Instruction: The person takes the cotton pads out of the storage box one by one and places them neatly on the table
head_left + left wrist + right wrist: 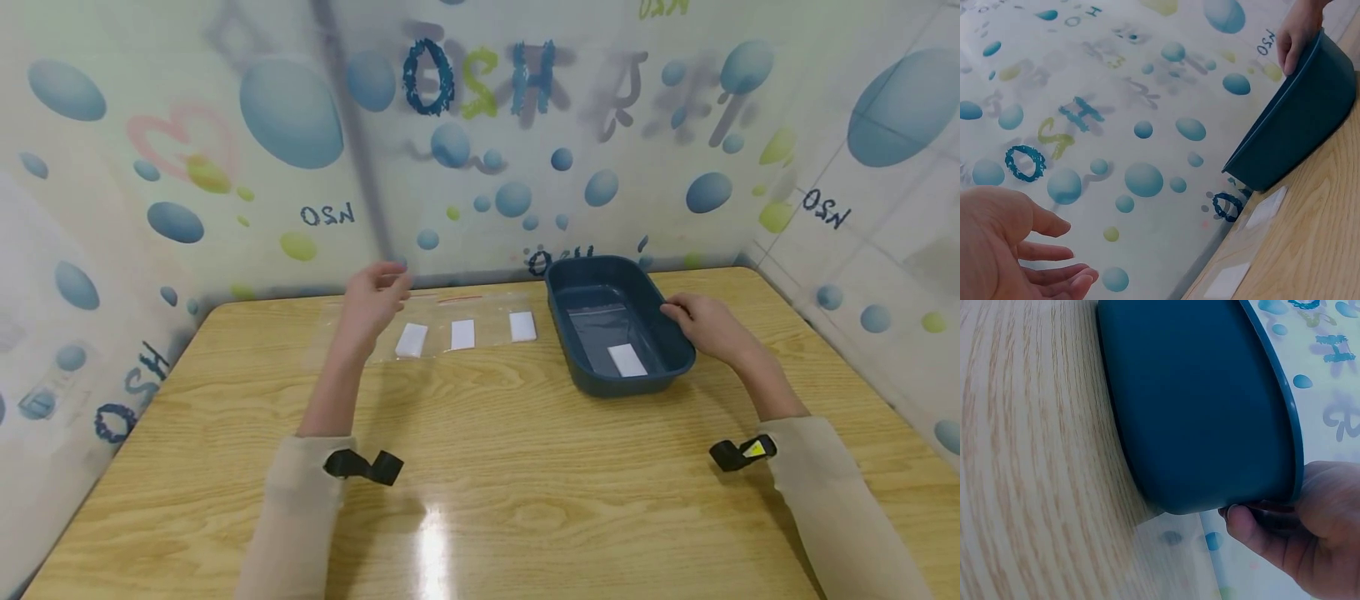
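Note:
My left hand is raised over the left end of a row of clear plastic bags with white labels. Its fingers are loosely bent with nothing between them, as the left wrist view of the hand also shows. My right hand grips the right rim of a dark blue plastic basin. In the right wrist view the right hand has its thumb against the basin's outer side. Inside the basin lies another clear bag with a white label.
The wood-grain table reaches a patterned wall at the back, and walls rise along both sides. Three white labels, such as this label, lie in a row left of the basin. Black straps circle both sleeves.

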`<action>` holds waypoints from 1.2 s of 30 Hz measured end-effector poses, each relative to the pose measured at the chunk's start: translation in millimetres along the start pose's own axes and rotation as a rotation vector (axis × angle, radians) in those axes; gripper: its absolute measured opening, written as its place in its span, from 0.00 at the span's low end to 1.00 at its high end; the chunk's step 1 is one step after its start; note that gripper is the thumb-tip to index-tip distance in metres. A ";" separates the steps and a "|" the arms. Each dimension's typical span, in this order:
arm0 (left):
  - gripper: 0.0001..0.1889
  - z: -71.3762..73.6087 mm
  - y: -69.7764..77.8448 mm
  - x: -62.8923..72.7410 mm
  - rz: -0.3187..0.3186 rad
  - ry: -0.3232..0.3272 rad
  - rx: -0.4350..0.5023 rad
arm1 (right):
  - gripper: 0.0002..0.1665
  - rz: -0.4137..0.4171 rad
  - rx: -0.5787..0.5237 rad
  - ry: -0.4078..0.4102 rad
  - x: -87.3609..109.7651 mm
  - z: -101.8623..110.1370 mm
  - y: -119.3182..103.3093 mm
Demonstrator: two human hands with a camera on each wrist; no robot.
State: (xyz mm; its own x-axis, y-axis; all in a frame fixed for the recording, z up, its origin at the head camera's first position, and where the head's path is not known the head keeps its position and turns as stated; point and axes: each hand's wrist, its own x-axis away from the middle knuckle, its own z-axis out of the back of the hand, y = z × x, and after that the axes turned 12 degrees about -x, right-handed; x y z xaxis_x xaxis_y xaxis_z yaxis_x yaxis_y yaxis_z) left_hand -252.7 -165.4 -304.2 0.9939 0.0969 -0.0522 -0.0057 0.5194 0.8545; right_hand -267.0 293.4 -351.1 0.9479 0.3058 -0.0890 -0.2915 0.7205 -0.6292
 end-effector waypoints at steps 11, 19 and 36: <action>0.21 -16.1 14.2 8.8 -0.045 -0.045 -0.010 | 0.21 0.007 0.008 0.003 0.5 1.4 2.1; 0.20 -25.2 22.6 13.6 -0.079 -0.064 -0.012 | 0.21 0.016 -0.002 0.003 0.1 0.6 3.6; 0.19 -54.9 43.5 26.9 -0.182 -0.128 -0.016 | 0.20 0.023 -0.003 0.019 0.5 0.2 0.2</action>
State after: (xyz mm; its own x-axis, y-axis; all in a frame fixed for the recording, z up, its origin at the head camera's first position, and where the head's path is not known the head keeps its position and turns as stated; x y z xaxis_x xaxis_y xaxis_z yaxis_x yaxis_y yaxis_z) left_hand -232.3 -93.5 -296.8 0.9847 -0.1076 -0.1374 0.1738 0.5324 0.8285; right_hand -266.6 293.8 -351.1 0.9434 0.3099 -0.1180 -0.3125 0.7118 -0.6290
